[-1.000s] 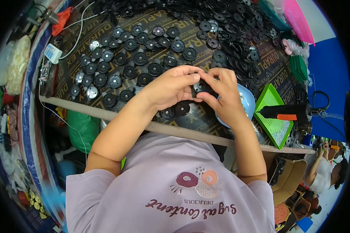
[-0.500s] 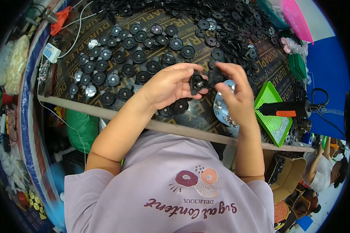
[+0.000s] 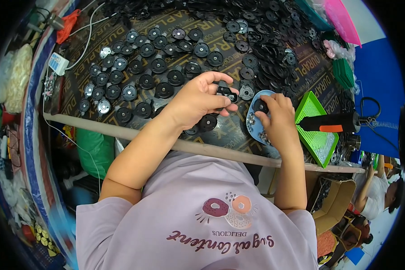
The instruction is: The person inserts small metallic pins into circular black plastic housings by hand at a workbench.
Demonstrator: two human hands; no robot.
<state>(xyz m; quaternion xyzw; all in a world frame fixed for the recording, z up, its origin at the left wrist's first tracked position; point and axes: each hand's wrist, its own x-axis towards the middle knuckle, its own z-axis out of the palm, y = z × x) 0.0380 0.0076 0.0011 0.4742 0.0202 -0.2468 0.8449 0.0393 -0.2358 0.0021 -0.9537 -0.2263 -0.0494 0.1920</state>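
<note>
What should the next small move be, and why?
Probably have the right hand pinch a small metal piece from the blue dish: its thumb is close to several, a black disc is by its fingers, and the left hand holds a black part.

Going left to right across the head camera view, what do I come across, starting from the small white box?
Small white box → green bag → left hand holding a black part → right hand over the blue dish → green mesh tray → blue panel.
</note>
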